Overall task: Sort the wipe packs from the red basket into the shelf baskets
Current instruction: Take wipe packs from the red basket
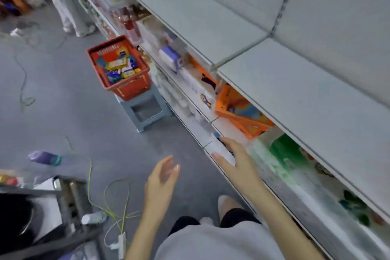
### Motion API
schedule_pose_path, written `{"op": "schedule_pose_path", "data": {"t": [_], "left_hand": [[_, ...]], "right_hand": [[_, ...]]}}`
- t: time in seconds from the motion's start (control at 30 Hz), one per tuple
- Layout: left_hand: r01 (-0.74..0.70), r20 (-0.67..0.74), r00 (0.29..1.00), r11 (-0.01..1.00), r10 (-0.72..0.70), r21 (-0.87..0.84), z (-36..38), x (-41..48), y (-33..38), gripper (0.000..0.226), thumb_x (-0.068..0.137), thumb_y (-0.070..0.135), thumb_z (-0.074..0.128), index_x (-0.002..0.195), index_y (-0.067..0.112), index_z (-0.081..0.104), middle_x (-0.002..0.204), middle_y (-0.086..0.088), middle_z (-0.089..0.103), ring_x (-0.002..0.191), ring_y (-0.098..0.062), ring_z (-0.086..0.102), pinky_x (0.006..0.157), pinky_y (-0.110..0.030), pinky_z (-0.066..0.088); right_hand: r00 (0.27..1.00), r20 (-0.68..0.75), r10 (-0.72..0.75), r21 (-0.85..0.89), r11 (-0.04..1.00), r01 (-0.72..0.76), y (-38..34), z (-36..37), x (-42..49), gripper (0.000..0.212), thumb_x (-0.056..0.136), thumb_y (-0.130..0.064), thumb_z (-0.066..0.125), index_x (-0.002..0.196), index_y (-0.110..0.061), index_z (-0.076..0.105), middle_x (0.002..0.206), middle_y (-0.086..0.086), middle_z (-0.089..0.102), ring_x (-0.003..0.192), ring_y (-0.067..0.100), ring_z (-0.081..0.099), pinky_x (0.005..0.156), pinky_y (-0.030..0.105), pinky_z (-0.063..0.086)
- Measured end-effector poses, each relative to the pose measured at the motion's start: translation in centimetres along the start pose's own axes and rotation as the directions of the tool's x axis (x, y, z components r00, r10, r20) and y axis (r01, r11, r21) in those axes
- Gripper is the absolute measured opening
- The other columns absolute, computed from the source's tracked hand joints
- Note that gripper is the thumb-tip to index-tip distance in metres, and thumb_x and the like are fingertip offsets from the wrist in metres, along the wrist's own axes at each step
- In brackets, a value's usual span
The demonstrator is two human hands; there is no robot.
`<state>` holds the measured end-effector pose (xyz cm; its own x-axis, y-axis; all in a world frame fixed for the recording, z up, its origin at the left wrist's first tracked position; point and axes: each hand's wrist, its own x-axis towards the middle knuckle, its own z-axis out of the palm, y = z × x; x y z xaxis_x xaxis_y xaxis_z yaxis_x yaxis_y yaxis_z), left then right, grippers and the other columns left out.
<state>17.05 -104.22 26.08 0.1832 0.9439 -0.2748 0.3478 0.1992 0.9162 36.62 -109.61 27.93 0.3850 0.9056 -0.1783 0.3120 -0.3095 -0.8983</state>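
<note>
Shelf (211,27) runs along past the right hand (236,158). Red basket (130,88) full of wipe packs (120,65) sits well ahead of both hands. Left hand (162,177) is loose and empty. The right one's at the shelf edge on something white (221,150) (too blurry to tell if it's gripping).

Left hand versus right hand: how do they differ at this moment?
The left hand hangs over the floor, clear of the shelf; the right hand reaches the shelf's front edge. The left hand's palm is turned sideways; the right hand shows its back. The left hand's fingers touch nothing; whether the right hand's touch the edge is blurred. Both hold nothing and are well short of the red basket.
</note>
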Motion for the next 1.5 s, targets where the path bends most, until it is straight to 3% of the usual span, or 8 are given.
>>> {"op": "schedule_pose_path", "data": {"t": [0.3, 0.43, 0.63, 0.77, 0.9, 1.1, 1.37, 1.5], "left_hand": [[0.293, -0.258, 0.909, 0.942, -0.327, -0.164, -6.8, 7.4, -6.4, 0.024, 0.089, 0.02, 0.064, 0.104, 0.038, 0.059, 0.107, 0.009, 0.068, 0.1, -0.001, 0.063, 0.085, -0.022, 0.044], [0.329, -0.36, 0.847, 0.918, -0.391, -0.221, -9.3, 15.4, -6.0, 0.023, 0.088, 0.015, 0.064, 0.102, 0.033, 0.06, 0.103, 0.005, 0.069, 0.102, -0.016, 0.064, 0.089, -0.029, 0.045], [0.303, -0.443, 0.814, 0.925, -0.376, -0.229, -14.4, 29.1, -0.9, 0.021, 0.089, 0.021, 0.064, 0.104, 0.035, 0.06, 0.105, 0.007, 0.068, 0.099, -0.006, 0.063, 0.09, -0.029, 0.047], [0.297, -0.44, 0.81, 0.918, -0.388, -0.262, -16.9, 37.0, 1.0, 0.021, 0.09, 0.022, 0.062, 0.11, 0.029, 0.061, 0.107, 0.012, 0.066, 0.098, 0.008, 0.06, 0.083, -0.015, 0.044], [0.385, -0.356, 0.761, 0.819, -0.542, -0.426, -17.9, 44.3, -0.8, 0.017, 0.091, 0.016, 0.06, 0.104, 0.027, 0.063, 0.108, 0.0, 0.067, 0.104, -0.017, 0.062, 0.093, -0.037, 0.05], [0.428, -0.227, 0.717, 0.673, -0.659, -0.603, -20.9, 58.4, -5.2, 0.013, 0.092, 0.009, 0.055, 0.102, 0.014, 0.063, 0.091, -0.003, 0.069, 0.078, -0.014, 0.067, 0.058, -0.015, 0.052], [0.403, -0.22, 0.76, 0.709, -0.611, -0.578, -22.6, 81.9, -11.6, 0.022, 0.09, 0.03, 0.061, 0.108, 0.018, 0.062, 0.094, 0.004, 0.071, 0.09, -0.01, 0.068, 0.076, -0.024, 0.053], [0.472, -0.111, 0.665, 0.531, -0.738, -0.704, -22.0, 90.6, -14.8, 0.04, 0.086, 0.04, 0.064, 0.113, 0.013, 0.053, 0.095, 0.001, 0.063, 0.082, -0.006, 0.062, 0.077, -0.026, 0.053]], "right_hand": [[0.947, 0.311, 0.086, -0.125, 0.991, -0.049, -1.7, 11.2, 13.6, 0.041, 0.088, -0.037, 0.062, 0.127, -0.035, 0.048, 0.124, -0.012, 0.05, 0.111, 0.001, 0.046, 0.094, 0.02, 0.036], [0.934, 0.347, 0.08, -0.093, 0.994, -0.05, -3.7, 14.7, 24.1, 0.04, 0.089, -0.036, 0.063, 0.126, -0.033, 0.05, 0.124, -0.011, 0.051, 0.114, 0.005, 0.049, 0.091, 0.019, 0.036], [0.927, 0.374, 0.035, -0.077, 0.997, -0.006, -9.8, 19.2, 40.1, 0.032, 0.088, -0.03, 0.064, 0.119, -0.029, 0.055, 0.119, -0.006, 0.057, 0.103, 0.009, 0.056, 0.082, 0.013, 0.041], [0.922, 0.383, 0.061, -0.087, 0.996, -0.03, -12.8, 23.1, 48.3, 0.026, 0.089, -0.026, 0.064, 0.113, -0.028, 0.056, 0.113, -0.004, 0.059, 0.093, -0.003, 0.055, 0.068, 0.004, 0.041], [0.892, 0.417, 0.174, -0.128, 0.983, -0.132, -12.2, 28.1, 54.6, 0.024, 0.089, -0.03, 0.063, 0.111, -0.031, 0.054, 0.113, -0.004, 0.061, 0.094, -0.001, 0.056, 0.078, 0.026, 0.048], [0.834, 0.446, 0.325, -0.002, 0.932, -0.362, -9.4, 38.1, 64.8, 0.025, 0.089, -0.021, 0.063, 0.113, -0.026, 0.057, 0.114, 0.001, 0.062, 0.107, 0.011, 0.06, 0.083, 0.019, 0.046], [0.855, 0.336, 0.396, 0.032, 0.902, -0.43, -1.5, 52.0, 79.2, 0.03, 0.085, -0.017, 0.068, 0.113, -0.015, 0.058, 0.119, 0.006, 0.063, 0.111, 0.017, 0.058, 0.094, 0.029, 0.045], [0.909, 0.258, 0.327, -0.028, 0.943, -0.331, 2.4, 55.6, 83.1, 0.025, 0.082, -0.007, 0.07, 0.1, -0.017, 0.057, 0.101, 0.003, 0.067, 0.09, 0.01, 0.065, 0.079, 0.02, 0.049]]}}
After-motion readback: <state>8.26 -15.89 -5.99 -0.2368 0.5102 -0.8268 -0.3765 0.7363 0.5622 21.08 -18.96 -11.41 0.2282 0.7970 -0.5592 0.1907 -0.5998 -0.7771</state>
